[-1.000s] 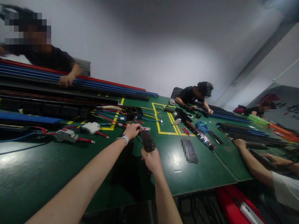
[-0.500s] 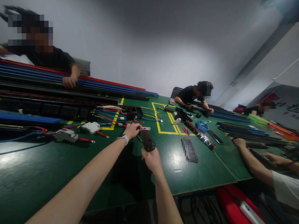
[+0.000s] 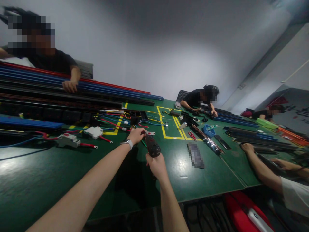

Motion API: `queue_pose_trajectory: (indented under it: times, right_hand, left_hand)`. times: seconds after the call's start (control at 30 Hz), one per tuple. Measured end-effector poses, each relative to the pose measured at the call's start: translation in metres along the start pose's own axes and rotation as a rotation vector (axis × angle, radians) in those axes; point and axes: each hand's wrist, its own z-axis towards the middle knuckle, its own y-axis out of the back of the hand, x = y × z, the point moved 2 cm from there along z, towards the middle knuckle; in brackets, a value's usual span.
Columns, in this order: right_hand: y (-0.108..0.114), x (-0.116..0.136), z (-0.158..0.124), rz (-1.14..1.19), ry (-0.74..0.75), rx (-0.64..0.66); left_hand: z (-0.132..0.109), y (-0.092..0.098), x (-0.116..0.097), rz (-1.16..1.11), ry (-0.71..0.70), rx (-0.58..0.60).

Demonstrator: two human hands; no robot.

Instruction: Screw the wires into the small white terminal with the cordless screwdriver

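My right hand is wrapped round the grip of a dark power driver, whose front end points away from me. My left hand, with a watch on its wrist, is closed at a small white part with a red mark, just beyond the driver. The driver's tip and my left fingertips meet close to this part, and the exact contact is hidden. Left of my hands lie two white breakers, one farther back and one nearer, with red leads ending in metal lugs.
Coloured wires and long rails lie behind and left on the green table. To the right are a blurred dark slab, red pliers, a blue bin and a co-worker's arm. Other people work across the table.
My hands and the driver have hardly moved. The hand of the person at the upper left has shifted slightly left, and so has the hand of the person across the table.
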Motion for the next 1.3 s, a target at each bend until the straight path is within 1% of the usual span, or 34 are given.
queue_pose_trajectory:
  times: [0.4,0.87,1.3]
  right_hand:
    - [-0.0009,-0.0025,-0.0007,0.016,-0.006,0.004]
    - [0.0000,0.0026,-0.0016,-0.001,0.005,0.006]
    - [-0.0010,-0.0031,-0.0012,0.012,0.013,-0.009]
  left_hand:
    - [-0.0012,0.0015,-0.0008,-0.008,-0.004,0.004]
    - [-0.0022,0.0021,-0.0009,-0.009,-0.014,-0.007]
    - [-0.0011,0.0023,-0.0022,-0.022,0.005,-0.009]
